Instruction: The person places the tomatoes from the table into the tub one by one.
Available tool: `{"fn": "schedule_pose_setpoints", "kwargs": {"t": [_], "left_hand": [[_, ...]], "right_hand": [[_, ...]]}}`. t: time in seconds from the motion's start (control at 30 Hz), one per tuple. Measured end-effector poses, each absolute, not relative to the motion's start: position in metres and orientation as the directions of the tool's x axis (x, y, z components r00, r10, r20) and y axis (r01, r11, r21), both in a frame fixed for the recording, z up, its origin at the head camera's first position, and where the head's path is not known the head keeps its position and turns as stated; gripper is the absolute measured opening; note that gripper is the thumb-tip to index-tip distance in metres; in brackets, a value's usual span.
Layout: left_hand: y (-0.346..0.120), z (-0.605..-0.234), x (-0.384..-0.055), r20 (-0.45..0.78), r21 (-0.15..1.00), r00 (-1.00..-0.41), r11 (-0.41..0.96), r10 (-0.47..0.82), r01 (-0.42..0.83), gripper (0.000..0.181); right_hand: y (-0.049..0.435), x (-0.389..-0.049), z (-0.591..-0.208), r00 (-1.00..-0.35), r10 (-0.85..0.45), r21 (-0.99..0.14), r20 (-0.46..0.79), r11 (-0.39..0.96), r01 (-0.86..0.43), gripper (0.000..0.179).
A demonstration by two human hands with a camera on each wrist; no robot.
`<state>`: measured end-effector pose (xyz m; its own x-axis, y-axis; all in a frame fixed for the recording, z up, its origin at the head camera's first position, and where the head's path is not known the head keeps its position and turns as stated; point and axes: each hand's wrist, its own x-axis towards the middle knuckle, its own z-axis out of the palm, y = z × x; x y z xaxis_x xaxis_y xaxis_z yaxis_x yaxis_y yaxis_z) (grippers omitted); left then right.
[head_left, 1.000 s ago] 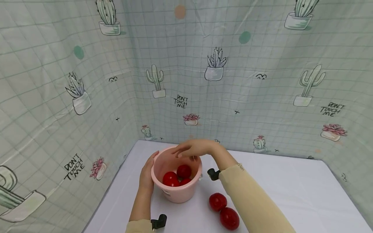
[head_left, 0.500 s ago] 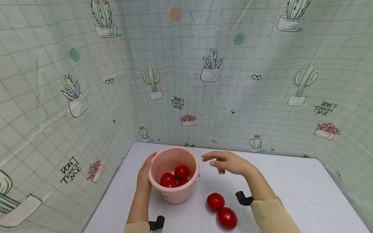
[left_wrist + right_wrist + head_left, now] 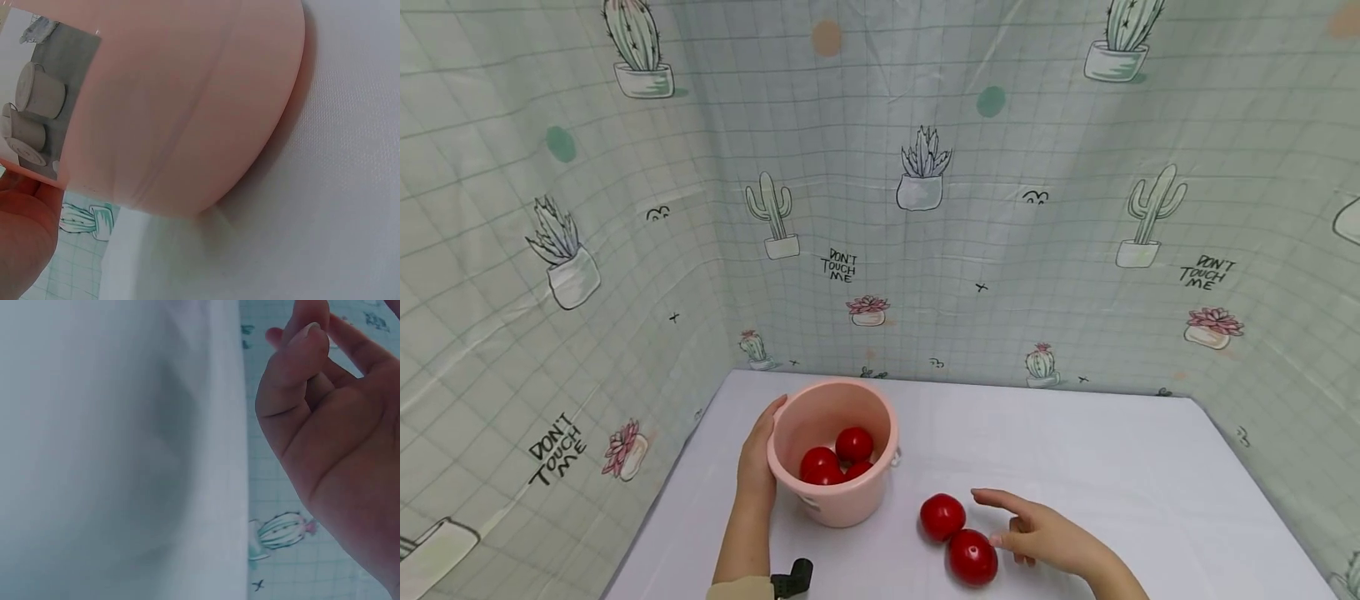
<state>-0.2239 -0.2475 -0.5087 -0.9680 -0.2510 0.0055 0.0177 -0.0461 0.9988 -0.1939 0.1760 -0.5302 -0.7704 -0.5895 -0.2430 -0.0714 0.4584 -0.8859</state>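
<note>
A pink bucket (image 3: 833,500) stands on the white table, with several glossy red round fruits (image 3: 853,444) inside; their exact kind is unclear. My left hand (image 3: 757,462) holds the bucket's left side, fingers along the outer wall up to the rim. In the left wrist view, part of that hand (image 3: 28,231) lies against the bucket wall beside a printed label. Right of the bucket, two more red fruits (image 3: 942,517) lie touching each other. My right hand (image 3: 1045,537) is just right of the nearer red fruit (image 3: 972,558), index finger stretched out and nothing in its grasp.
The white table (image 3: 1075,450) is bounded by a hanging cloth (image 3: 940,275) with printed cacti at the back and sides. A white handle fitting (image 3: 896,457) sticks out from the bucket's right side. A black wrist mount (image 3: 793,578) sits at my left sleeve.
My right hand has moved from above the bucket, out to the right and down towards the two fruits on the table. The left hand stays on the bucket. The head view has shifted slightly right.
</note>
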Motion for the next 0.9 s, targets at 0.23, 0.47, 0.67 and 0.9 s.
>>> {"fn": "schedule_pose_setpoints", "kwargs": {"t": [0.23, 0.47, 0.67, 0.9], "left_hand": [[-0.248, -0.509, -0.222, 0.012, 0.998, -0.966, -0.056, -0.258, 0.028, 0.047], [-0.247, -0.509, -0.223, 0.018, 0.998, -0.968, -0.051, -0.251, 0.032, 0.045], [-0.248, -0.51, -0.223, 0.02, 0.998, -0.97, -0.059, -0.241, 0.035, 0.045], [-0.248, -0.51, -0.224, 0.03, 0.997, -0.967, -0.058, -0.252, 0.046, 0.046]], "right_hand": [[0.175, -0.185, -0.547, -0.767, -0.586, -0.885, -0.261, 0.463, -0.053, 0.061], [0.173, -0.178, -0.552, -0.759, -0.566, -0.883, -0.322, 0.469, 0.025, 0.064], [0.171, -0.176, -0.554, -0.769, -0.55, -0.874, -0.325, 0.486, 0.021, 0.063], [0.168, -0.176, -0.555, -0.773, -0.551, -0.87, -0.315, 0.493, 0.003, 0.056]]}}
